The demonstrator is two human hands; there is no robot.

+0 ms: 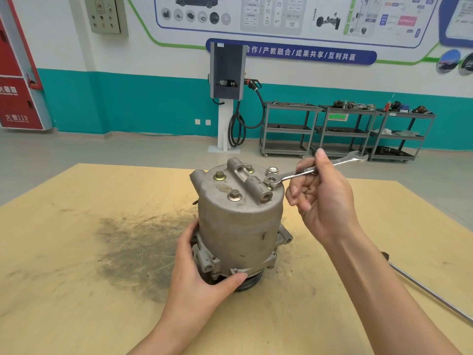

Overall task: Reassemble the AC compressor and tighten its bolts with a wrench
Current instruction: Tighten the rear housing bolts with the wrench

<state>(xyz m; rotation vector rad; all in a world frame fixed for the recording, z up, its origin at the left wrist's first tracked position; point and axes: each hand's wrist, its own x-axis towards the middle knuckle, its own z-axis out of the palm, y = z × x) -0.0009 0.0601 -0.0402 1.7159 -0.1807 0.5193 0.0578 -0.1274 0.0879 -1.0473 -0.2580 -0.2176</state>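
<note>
A grey AC compressor (238, 226) stands upright on a wooden table (76, 252), pulley end down. Several brass-coloured bolts sit in its top cover, among them one at the front (233, 194) and one at the left (219, 175). My right hand (322, 198) grips a shiny combination wrench (340, 163) by its shaft. The wrench's ring end sits over the bolt at the cover's right edge (268, 181). My left hand (202, 272) holds the compressor's lower left side, thumb across the front flange.
A dark oily smear (135, 247) stains the table left of the compressor. A metal rod (430, 293) lies along the table's right edge. Beyond the table are a charging post (226, 98) and grey tool carts (343, 129) by the wall.
</note>
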